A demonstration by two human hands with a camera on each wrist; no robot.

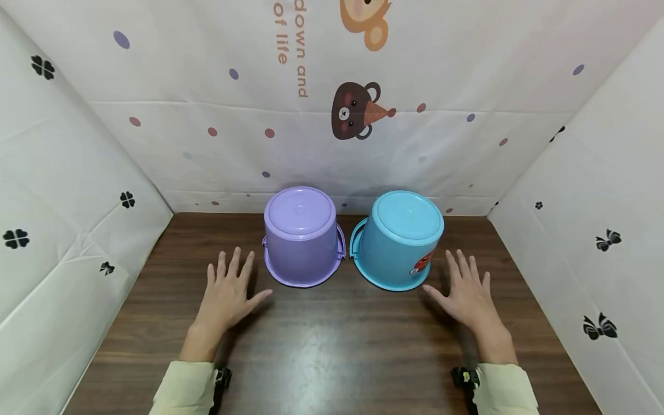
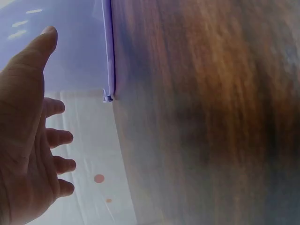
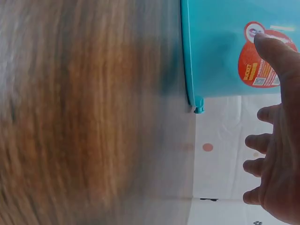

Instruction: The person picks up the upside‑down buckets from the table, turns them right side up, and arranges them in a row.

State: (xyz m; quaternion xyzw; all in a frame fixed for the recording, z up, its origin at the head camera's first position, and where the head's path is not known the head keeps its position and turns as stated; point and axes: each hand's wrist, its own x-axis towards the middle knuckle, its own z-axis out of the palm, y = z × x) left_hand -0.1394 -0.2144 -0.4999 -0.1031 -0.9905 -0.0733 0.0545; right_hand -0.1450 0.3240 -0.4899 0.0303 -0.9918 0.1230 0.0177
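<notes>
Two buckets stand upside down side by side at the back of the table, a purple bucket (image 1: pixel 301 248) and a light blue bucket (image 1: pixel 399 248). Each has its handle down at the rim, and a red label (image 3: pixel 260 61) shows on the blue one. My left hand (image 1: pixel 225 300), fingers spread, is nearest the purple bucket, to its left and in front. On the other side my right hand (image 1: pixel 469 297) is spread out to the right of the blue bucket, thumb toward it. Neither hand holds anything.
The brown wood-grain table (image 1: pixel 321 346) is enclosed by white printed sheets: a back wall (image 1: pixel 207 161) with bears and dots, a left wall (image 1: pixel 57 207) and a right wall (image 1: pixel 581 230). Both buckets stand close to the back wall.
</notes>
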